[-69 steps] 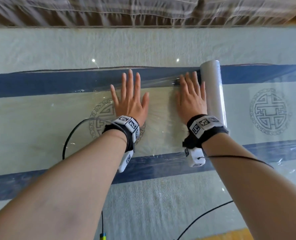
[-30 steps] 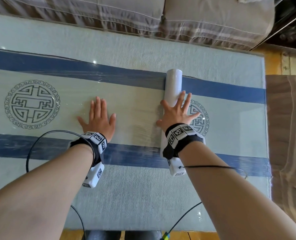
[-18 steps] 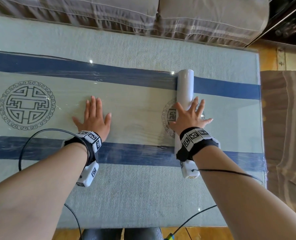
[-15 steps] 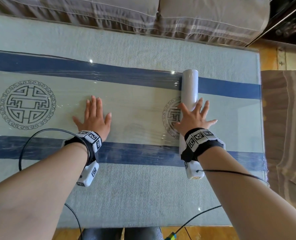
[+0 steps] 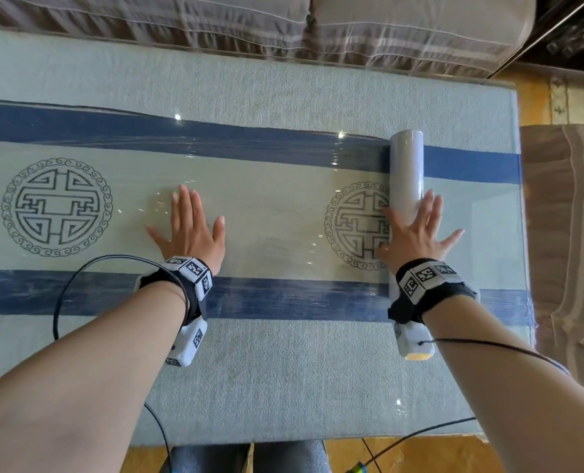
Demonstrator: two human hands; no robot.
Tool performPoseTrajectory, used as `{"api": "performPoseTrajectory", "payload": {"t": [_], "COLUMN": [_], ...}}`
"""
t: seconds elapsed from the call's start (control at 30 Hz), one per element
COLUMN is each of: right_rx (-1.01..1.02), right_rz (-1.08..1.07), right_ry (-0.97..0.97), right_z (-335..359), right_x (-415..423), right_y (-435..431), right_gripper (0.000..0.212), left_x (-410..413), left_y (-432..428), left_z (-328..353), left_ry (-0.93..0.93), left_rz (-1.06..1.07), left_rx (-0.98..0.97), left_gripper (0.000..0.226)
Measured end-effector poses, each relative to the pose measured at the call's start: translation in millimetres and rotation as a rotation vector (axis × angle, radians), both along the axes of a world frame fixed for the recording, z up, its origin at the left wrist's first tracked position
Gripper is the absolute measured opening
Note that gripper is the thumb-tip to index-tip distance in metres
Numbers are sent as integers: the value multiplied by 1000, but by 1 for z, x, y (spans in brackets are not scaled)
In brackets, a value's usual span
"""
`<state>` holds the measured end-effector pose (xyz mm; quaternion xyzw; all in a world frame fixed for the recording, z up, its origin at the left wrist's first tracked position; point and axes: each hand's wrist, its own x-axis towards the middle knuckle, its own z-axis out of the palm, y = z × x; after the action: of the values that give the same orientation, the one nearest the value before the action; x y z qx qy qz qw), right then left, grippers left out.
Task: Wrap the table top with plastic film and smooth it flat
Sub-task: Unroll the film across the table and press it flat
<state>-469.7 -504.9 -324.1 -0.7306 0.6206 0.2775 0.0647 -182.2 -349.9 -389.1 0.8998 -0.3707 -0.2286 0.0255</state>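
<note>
A white roll of plastic film lies across the table top, near its right end, pointing away from me. Clear film stretches from the roll leftward over the middle band of the cloth, between two blue stripes. My right hand rests flat on the near half of the roll with fingers spread. My left hand presses palm-down on the laid film, fingers apart, well left of the roll. Faint wrinkles show in the film between my hands.
The table cloth is pale blue-grey with round emblems. A sofa runs along the far edge. A striped cushion seat stands right of the table's right edge. Black cables trail from my wrist bands.
My right hand has rolled the film roll to the right, toward the table's right end, laying more film. My left hand stays pressed in place.
</note>
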Motion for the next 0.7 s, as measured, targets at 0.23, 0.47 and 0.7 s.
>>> {"api": "performPoseTrajectory", "payload": {"t": [0.23,0.47,0.7], "right_rx": [-123,-13,10], "right_rz": [472,393,547], "right_ry": [-508,-429,-554], "right_z": [-25,-49,-35], "right_x": [-11,-97,-120], "right_y": [55,32,4], "right_gripper": [71,63,66], "left_x": [-151,-250,-289], "left_y": [22,-14,-25], "left_z": [-2,16,18], "left_ry": [-26,-43,-132], "left_rz": [-381,-209,116], "left_rx": [-124,-144,-125], "left_gripper": [64,65,65]}}
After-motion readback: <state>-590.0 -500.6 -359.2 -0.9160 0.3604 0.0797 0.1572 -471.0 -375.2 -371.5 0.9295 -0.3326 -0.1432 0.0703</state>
